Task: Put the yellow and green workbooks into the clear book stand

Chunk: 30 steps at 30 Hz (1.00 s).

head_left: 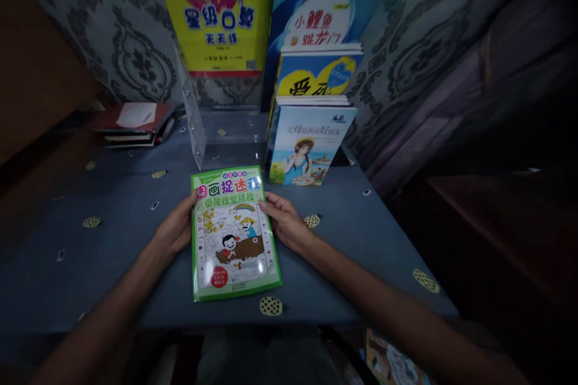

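Note:
A green-bordered picture book [235, 234] with a cartoon boat and a rainbow on its cover faces me above the table's front part. My left hand [178, 222] grips its left edge, fingers behind and thumb at the side. On the opposite edge, my right hand [286, 219] holds the book with the thumb on the cover. Just beyond the book stands a clear acrylic book rack [196, 126]. In its right column, a light-blue book [311, 144] is in front of a yellow-and-blue book [316, 72].
A yellow workbook [221, 42] and a teal book [334, 0] stand at the rack's back. Several books [135, 123] lie stacked at the back left. The table has a blue pineapple-print cloth [361, 228]. Below its front edge is a colourful book [392, 361].

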### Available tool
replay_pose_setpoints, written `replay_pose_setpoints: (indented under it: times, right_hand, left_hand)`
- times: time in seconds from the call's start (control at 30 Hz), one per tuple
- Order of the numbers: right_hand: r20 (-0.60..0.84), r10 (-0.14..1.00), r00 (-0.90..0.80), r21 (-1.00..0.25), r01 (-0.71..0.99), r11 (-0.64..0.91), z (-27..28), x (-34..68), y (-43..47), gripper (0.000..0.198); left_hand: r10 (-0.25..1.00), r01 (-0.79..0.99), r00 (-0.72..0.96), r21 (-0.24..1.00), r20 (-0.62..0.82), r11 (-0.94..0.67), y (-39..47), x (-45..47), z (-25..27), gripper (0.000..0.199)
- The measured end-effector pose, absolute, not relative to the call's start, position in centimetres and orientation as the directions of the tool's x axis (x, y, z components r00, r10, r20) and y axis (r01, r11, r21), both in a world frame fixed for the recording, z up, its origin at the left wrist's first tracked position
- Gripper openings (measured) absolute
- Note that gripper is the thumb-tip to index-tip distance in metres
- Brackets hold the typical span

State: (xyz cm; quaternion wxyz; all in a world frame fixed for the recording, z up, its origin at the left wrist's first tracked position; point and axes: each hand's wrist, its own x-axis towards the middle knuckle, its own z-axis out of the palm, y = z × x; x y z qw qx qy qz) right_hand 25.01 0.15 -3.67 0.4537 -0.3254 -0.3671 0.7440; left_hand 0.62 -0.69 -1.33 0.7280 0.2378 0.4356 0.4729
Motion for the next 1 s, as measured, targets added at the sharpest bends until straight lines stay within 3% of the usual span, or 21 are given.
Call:
replay_pose_setpoints:
  times: [0.17, 0.3, 0.43, 0.7, 1.0]
  right_hand:
    - [-0.143, 0.933, -0.331, -0.768, -0.557, -0.315, -3.9, 24.5, 0.4, 0.05]
    - [-0.117, 0.934, -0.338, -0.759, -0.576, -0.303, -3.9, 24.1, 0.3, 0.05]
    - [-0.085, 0.937, -0.339, -0.776, -0.567, -0.275, -3.9, 24.1, 0.2, 0.049]
    - [-0.017, 0.864, -0.503, -0.86, -0.433, -0.269, -2.8, 25.3, 0.1, 0.049]
    - [-0.063, 0.776, -0.628, -0.883, -0.327, -0.337, -3.6, 26.1, 0.2, 0.048]
  left_hand:
    - [0.889, -0.364, 0.384, 0.843, -0.251, 0.395, -1.6, -1.5, -1.9, 0.05]
    - [0.84, -0.274, 0.5, 0.882, -0.209, 0.383, -1.8, -3.1, -2.5, 0.045]
    - [0.828, -0.293, 0.537, 0.884, -0.162, 0.363, -1.8, -3.2, -2.3, 0.037]
    - [0.903, -0.458, 0.424, 0.845, -0.064, 0.275, -0.8, -2.9, -1.5, 0.032]
    - [0.949, -0.576, 0.294, 0.772, -0.11, 0.268, -0.8, -2.5, -1.8, 0.035]
